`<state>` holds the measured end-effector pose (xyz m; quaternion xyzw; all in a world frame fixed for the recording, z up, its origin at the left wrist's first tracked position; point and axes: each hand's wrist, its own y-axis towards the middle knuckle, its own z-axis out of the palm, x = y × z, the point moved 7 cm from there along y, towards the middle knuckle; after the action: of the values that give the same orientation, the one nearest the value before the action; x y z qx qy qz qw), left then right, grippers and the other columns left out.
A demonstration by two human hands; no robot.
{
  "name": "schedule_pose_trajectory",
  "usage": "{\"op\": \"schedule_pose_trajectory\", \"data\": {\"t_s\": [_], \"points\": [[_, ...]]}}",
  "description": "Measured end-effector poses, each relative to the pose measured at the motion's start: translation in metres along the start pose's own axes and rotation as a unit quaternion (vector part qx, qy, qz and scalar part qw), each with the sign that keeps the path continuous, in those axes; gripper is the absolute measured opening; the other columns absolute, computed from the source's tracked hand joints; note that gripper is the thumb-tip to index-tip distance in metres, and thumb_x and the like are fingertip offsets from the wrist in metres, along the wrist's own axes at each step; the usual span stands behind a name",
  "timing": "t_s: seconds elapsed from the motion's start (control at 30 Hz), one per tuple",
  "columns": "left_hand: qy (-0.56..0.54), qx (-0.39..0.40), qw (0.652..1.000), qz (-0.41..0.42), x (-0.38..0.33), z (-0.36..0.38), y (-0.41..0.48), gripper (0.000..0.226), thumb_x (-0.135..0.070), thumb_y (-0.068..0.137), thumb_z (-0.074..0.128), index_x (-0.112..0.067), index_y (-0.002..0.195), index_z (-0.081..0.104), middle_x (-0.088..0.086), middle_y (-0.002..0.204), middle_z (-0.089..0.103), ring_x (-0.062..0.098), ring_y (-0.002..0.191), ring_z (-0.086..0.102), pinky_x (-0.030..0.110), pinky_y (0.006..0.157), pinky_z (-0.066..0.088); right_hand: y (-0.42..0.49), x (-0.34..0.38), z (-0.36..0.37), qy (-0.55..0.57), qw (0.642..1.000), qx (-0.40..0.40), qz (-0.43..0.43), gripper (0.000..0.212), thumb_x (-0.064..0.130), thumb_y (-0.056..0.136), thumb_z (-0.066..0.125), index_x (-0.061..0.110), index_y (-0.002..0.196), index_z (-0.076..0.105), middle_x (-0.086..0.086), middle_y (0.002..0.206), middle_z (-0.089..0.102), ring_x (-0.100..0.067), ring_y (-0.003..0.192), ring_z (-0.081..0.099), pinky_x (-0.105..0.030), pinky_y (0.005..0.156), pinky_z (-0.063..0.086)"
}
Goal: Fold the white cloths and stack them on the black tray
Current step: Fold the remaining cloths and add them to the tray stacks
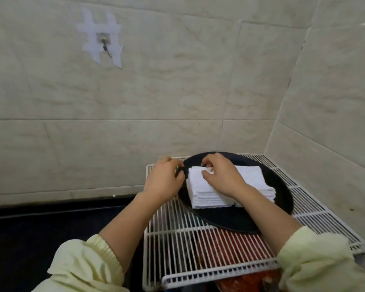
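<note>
Rack (198, 251), tray (226, 218), cloths (200, 187) under right hand (221, 175)

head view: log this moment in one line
step: stacking | left hand: grips rim of round black tray | right hand: pinches top of folded white cloth stack | tray: on white wire rack

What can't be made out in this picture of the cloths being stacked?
- Cloth count: in the head view the stack of white cloths has blurred layers, and the right hand, pinching its top corner, covers part.
- The left hand: its curled fingers hide whether it grips the black tray rim.
- The red thing under the wire rack: bars and the bottom edge cut it off.
</note>
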<state>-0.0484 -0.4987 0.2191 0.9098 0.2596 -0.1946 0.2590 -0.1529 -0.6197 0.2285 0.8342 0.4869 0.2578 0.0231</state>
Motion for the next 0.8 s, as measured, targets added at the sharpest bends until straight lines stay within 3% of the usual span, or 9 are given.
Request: {"op": "schedule_pose_trajectory", "data": {"t_s": [0.33,0.6,0.8], "points": [[0.092,-0.043,0.98,-0.171,0.181,-0.132,-0.151,0.036,-0.026,0.091,0.054,-0.015,0.125,0.058,0.009,0.125,0.053,0.028,0.12,0.044,0.039,0.096,0.044,-0.036,0.233,0.145,-0.008,0.985,0.109,-0.133,0.031,0.024,0.088,0.059,0.014,0.117,0.057,-0.01,0.12,0.055,-0.029,0.112,0.054,-0.037,0.093,0.046],[0.168,-0.018,0.938,-0.302,0.323,-0.246,-0.317,0.041,-0.031,0.092,0.05,-0.018,0.131,0.051,0.008,0.13,0.045,0.027,0.122,0.039,0.041,0.093,0.046,-0.106,0.438,0.274,-0.031,0.953,0.187,-0.236,0.033,0.028,0.089,0.059,0.014,0.118,0.055,-0.009,0.121,0.052,-0.03,0.114,0.051,-0.041,0.093,0.046],[0.195,-0.053,0.892,-0.405,0.403,-0.347,-0.436,0.042,-0.032,0.092,0.05,-0.02,0.132,0.049,0.006,0.131,0.044,0.025,0.124,0.038,0.041,0.094,0.045,-0.158,0.603,0.339,-0.02,0.909,0.231,-0.347,0.034,0.026,0.089,0.058,0.015,0.121,0.054,-0.007,0.122,0.051,-0.028,0.115,0.05,-0.042,0.093,0.046]]}}
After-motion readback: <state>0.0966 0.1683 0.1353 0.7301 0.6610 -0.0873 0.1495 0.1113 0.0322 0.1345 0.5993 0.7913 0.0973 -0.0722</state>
